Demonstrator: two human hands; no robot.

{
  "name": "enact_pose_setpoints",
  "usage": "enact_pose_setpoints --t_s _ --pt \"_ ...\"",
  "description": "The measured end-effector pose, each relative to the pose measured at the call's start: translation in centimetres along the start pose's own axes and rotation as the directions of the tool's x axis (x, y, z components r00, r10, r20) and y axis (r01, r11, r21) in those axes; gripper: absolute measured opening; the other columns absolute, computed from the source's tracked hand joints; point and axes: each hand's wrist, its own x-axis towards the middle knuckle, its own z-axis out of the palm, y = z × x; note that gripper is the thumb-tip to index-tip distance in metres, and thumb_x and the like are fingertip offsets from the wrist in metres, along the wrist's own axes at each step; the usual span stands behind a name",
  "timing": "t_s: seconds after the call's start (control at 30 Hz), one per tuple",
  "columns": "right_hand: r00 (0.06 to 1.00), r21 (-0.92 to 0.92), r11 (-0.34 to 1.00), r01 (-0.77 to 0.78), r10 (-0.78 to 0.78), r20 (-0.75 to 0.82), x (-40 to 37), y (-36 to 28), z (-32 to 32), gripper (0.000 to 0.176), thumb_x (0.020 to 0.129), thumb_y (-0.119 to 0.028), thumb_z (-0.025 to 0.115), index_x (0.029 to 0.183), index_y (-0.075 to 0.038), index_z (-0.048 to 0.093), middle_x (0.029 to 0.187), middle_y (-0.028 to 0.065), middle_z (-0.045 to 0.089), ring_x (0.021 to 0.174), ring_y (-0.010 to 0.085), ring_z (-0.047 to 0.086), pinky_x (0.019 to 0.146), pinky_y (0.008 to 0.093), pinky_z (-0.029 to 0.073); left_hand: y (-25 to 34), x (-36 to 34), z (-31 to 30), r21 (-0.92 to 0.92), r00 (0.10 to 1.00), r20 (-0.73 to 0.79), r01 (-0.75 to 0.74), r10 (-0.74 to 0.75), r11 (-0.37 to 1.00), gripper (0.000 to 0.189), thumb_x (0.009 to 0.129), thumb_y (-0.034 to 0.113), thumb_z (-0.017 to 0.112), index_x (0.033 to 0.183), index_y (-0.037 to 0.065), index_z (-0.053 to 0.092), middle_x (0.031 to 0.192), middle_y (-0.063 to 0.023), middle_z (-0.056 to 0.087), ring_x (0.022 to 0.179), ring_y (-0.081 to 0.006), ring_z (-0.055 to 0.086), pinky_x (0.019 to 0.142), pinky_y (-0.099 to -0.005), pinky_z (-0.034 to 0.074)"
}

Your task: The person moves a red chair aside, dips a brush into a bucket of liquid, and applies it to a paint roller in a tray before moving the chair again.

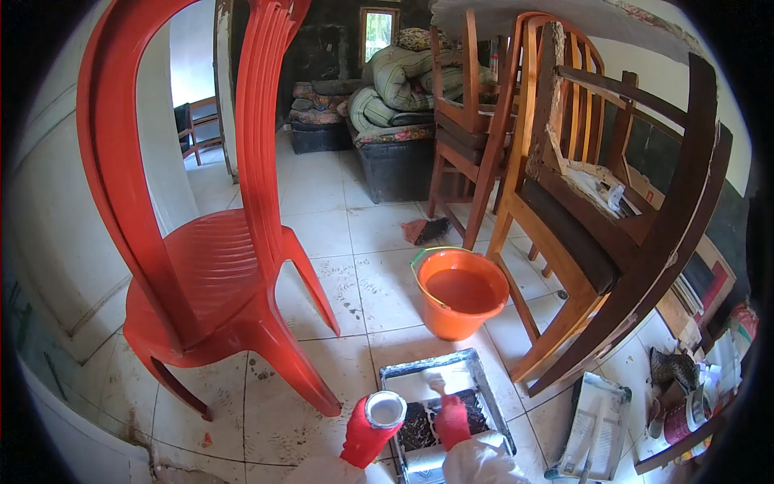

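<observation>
My left hand point(364, 436), in a red glove, is closed around a small round cup point(386, 409) with a pale rim and whitish-grey contents. It is held upright at the left edge of a paint tray point(494, 393). My right hand point(453, 421), also red-gloved, reaches over this tray, whose floor shows white paint and dark patches. A blurred pale shape extends from the right hand's far end; whether it is fingertips or something held cannot be made out. A white paint roller point(425, 460) lies at the tray's near end, partly covered by my right sleeve.
An orange bucket point(451, 323) of reddish liquid stands beyond the tray. A red plastic chair point(218, 250) is at left; stacked wooden chairs point(564, 242) are at right. Another paint tray point(592, 419) lies right, near assorted clutter. A dark rag point(425, 231) is on the tiles.
</observation>
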Motion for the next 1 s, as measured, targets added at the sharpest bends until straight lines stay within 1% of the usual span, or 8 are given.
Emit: enact_pose_setpoints --t_s 0.1,0.3,0.4,0.5,0.7,0.83,0.87,1.0 --pt "0.987 -0.102 0.983 0.154 -0.147 0.072 -0.4 1.9 6.4 0.040 0.070 0.000 0.054 0.110 -0.003 0.052 0.110 0.0199 0.055 0.101 0.0384 0.052 0.087 0.0478 0.043 -0.9 -0.4 0.2 -0.001 0.999 -0.049 0.022 -0.022 1.000 0.058 0.066 0.011 0.082 0.116 0.005 0.053 0.106 -0.0105 0.062 0.097 -0.0235 0.060 0.084 -0.0351 0.049" --pt "0.947 0.033 0.946 0.321 -0.321 -0.022 -3.8 -0.9 2.5 0.039 0.067 0.000 0.056 0.106 -0.004 0.054 0.106 0.0195 0.056 0.098 0.0361 0.054 0.083 0.0478 0.044 -1.8 -0.6 0.1 0.004 0.996 -0.057 0.073 -0.072 0.997 0.059 0.065 0.010 0.082 0.116 0.005 0.053 0.106 -0.0102 0.062 0.098 -0.0239 0.060 0.085 -0.0352 0.049" --pt "0.944 0.027 0.945 0.325 -0.322 -0.070 -3.5 1.4 1.5 0.034 0.067 0.000 0.056 0.101 -0.003 0.056 0.100 0.0198 0.058 0.094 0.0369 0.056 0.083 0.0483 0.044 -1.2 -0.4 0.0 -0.028 0.997 -0.029 0.064 -0.065 0.998 0.059 0.065 0.012 0.083 0.115 0.005 0.053 0.107 -0.0109 0.061 0.099 -0.0248 0.060 0.086 -0.0353 0.048" --pt "0.986 -0.065 0.988 0.140 -0.133 0.103 -2.3 5.1 1.0 0.033 0.069 -0.003 0.058 0.101 -0.003 0.055 0.103 0.0187 0.056 0.098 0.0374 0.054 0.086 0.0464 0.043 -0.5 0.0 -0.2 -0.048 0.999 -0.002 0.054 -0.054 0.997 0.059 0.065 0.014 0.083 0.115 0.005 0.054 0.107 -0.0111 0.061 0.099 -0.0248 0.060 0.086 -0.0352 0.048" --pt "1.000 -0.097 0.995 -0.015 0.015 0.000 0.8 6.5 -0.9 0.030 0.070 -0.004 0.057 0.100 -0.001 0.054 0.103 0.0200 0.057 0.095 0.0367 0.055 0.085 0.0453 0.043 0.1 0.4 0.3 0.019 0.995 0.042 0.094 -0.095 0.995 0.058 0.065 0.018 0.084 0.114 0.005 0.055 0.105 -0.0106 0.063 0.098 -0.0240 0.061 0.085 -0.0346 0.049" --pt "0.987 0.018 0.994 0.112 -0.109 -0.117 1.4 6.5 2.8 0.031 0.069 0.003 0.054 0.098 -0.003 0.062 0.097 0.0226 0.061 0.093 0.0395 0.058 0.082 0.0476 0.047 0.9 0.8 0.9 0.070 0.988 0.060 0.137 -0.141 0.988 0.058 0.066 0.021 0.085 0.113 0.004 0.056 0.104 -0.0103 0.064 0.097 -0.0234 0.062 0.085 -0.0341 0.049" --pt "0.985 -0.120 0.982 0.146 -0.155 -0.072 0.8 4.5 1.2 0.030 0.070 0.001 0.054 0.098 -0.003 0.064 0.096 0.0214 0.063 0.093 0.0370 0.060 0.082 0.0457 0.048 0.4 0.9 1.2 0.072 0.986 0.070 0.144 -0.149 0.987 0.057 0.066 0.021 0.084 0.113 0.004 0.056 0.104 -0.0103 0.064 0.097 -0.0234 0.062 0.085 -0.0341 0.049" --pt "0.982 0.128 0.976 0.178 -0.168 -0.083 0.4 2.5 -1.2 0.021 0.076 -0.004 0.055 0.094 -0.003 0.065 0.090 0.0205 0.065 0.087 0.0392 0.061 0.078 0.0462 0.049 -1.5 1.8 2.3 0.088 0.979 0.125 0.149 -0.159 0.985 0.056 0.067 0.021 0.083 0.113 0.005 0.056 0.106 -0.0109 0.064 0.099 -0.0244 0.061 0.087 -0.0351 0.048"
